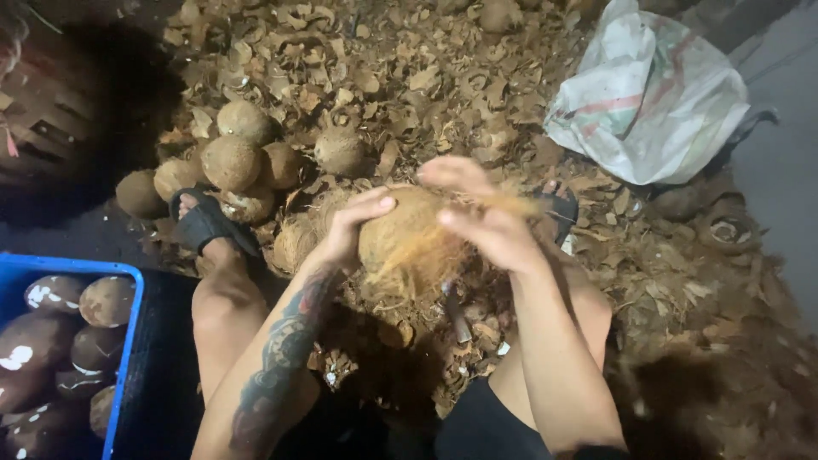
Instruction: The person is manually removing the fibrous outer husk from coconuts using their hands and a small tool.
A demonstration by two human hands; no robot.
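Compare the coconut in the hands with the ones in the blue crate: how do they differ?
The held coconut is pale tan with loose husk fibre hanging off it; the crate coconuts are dark brown, smooth, with white patches. The held one is gripped between the left hand and right hand above the husk litter; the others lie packed in the blue crate. All are rounded.

Your left hand (354, 226) curls its fingers in toward three o'clock. Your right hand (486, 217) bends over, fingers pointing to nine o'clock.
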